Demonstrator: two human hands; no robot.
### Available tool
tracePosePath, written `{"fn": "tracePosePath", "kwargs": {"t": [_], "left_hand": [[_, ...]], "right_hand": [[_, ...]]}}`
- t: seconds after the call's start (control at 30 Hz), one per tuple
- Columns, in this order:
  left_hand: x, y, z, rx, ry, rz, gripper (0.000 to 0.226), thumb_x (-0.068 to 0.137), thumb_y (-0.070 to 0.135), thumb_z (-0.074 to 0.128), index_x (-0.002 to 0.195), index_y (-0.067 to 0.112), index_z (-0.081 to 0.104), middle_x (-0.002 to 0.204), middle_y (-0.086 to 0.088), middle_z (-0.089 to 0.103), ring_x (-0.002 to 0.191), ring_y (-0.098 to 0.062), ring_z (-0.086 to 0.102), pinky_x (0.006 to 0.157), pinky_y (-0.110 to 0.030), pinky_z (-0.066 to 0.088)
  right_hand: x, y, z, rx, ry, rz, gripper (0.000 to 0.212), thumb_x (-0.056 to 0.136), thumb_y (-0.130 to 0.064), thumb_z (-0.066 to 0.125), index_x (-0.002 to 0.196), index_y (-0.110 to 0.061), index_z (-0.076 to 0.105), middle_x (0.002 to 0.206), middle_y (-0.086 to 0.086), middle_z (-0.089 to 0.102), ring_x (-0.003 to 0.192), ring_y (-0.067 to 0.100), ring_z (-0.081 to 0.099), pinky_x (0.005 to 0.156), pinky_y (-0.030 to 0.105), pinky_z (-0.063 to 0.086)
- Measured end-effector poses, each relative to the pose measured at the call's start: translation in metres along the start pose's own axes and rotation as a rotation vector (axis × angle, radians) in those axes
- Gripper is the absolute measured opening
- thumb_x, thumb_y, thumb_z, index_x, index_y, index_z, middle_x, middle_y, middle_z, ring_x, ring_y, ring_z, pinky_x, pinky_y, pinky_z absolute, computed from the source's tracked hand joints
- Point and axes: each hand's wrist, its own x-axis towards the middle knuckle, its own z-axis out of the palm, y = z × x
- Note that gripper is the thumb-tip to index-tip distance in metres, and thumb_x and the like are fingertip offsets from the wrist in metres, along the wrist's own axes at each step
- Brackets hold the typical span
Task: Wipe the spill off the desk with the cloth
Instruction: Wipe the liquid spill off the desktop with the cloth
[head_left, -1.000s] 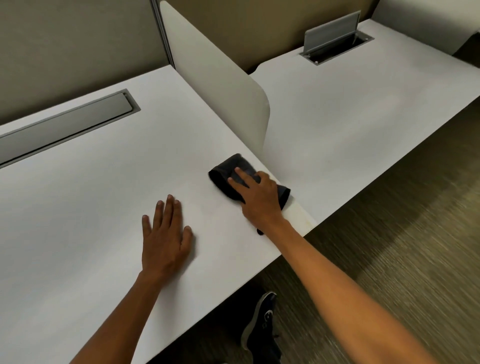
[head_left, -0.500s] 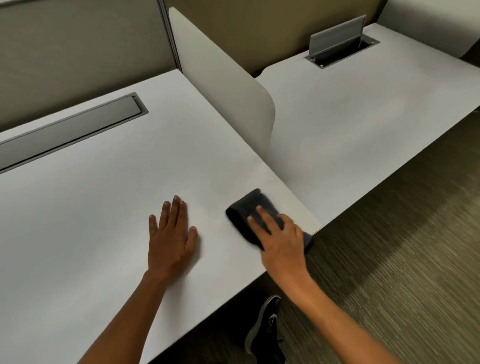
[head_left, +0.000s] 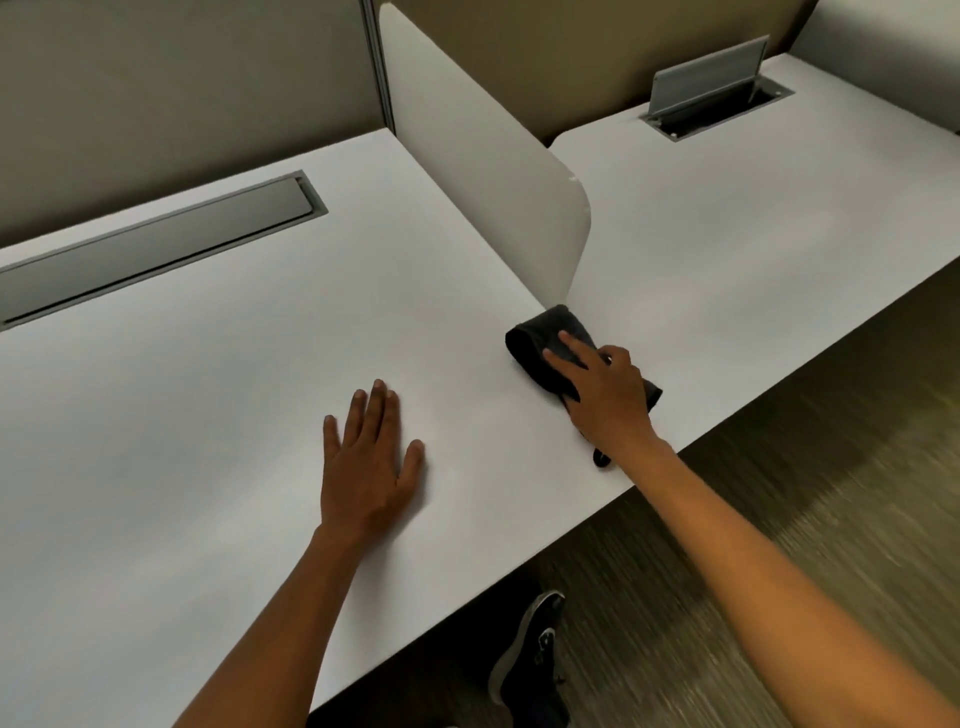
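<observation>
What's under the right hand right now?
The right hand presses the dark cloth onto the white desk, near the divider's end. Hand and cloth cover that patch, so any spill beneath cannot be seen.

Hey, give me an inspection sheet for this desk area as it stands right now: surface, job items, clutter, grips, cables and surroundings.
Surface: white desk, no spill can be made out; closed grey hatch set in its far side.
Job's things: dark cloth bunched at the desk's right edge, by the front end of the divider panel.
Clutter: nothing seen.
Grips: right hand presses the cloth down, fingers stretched over it; left hand rests flat on the desk, holding nothing.
Cables: nothing seen.
Surroundings: neighbouring desk with an open hatch; dark shoe below the desk edge; floor.
</observation>
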Motion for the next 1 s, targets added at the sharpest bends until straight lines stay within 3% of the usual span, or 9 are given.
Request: {"fn": "tracePosePath", "kwargs": {"t": [0.13,0.33,0.7,1.0], "left_hand": [[0.000,0.000,0.001,0.000,0.000,-0.001,0.076,0.096,0.057,0.012,0.161,0.017,0.008,0.168,0.005,-0.005,0.155,-0.015,-0.006,0.125,-0.050,-0.003],[-0.001,0.003,0.002,-0.013,0.015,-0.008,0.076,0.097,0.057,0.013,0.160,0.015,0.008,0.169,0.003,-0.003,0.156,-0.017,-0.005,0.125,-0.052,-0.001],[0.001,0.002,0.003,0.013,0.012,-0.010,0.074,0.098,0.053,0.016,0.160,0.014,0.012,0.169,0.000,0.002,0.156,-0.019,-0.001,0.124,-0.054,0.003],[0.003,0.002,0.002,0.012,0.004,-0.004,0.072,0.098,0.051,0.016,0.160,0.016,0.011,0.169,0.000,0.001,0.156,-0.018,-0.002,0.125,-0.053,0.002]], "right_hand": [[-0.067,0.003,0.006,-0.030,0.111,-0.048,0.070,0.070,-0.016,0.083,0.135,-0.030,0.058,0.149,-0.004,0.046,0.109,0.039,0.048,0.078,0.043,0.047],[-0.112,0.009,0.012,-0.044,0.159,-0.046,0.075,0.067,-0.014,0.084,0.135,-0.030,0.057,0.152,-0.004,0.042,0.111,0.037,0.048,0.080,0.049,0.049],[0.005,-0.018,0.020,-0.024,0.094,-0.072,0.070,0.075,-0.014,0.077,0.138,-0.032,0.053,0.153,-0.001,0.041,0.116,0.046,0.047,0.087,0.053,0.043],[0.096,-0.053,0.030,-0.064,0.008,-0.012,0.060,0.093,-0.029,0.060,0.146,-0.041,0.036,0.160,-0.010,0.023,0.129,0.035,0.033,0.100,0.044,0.031]]}}
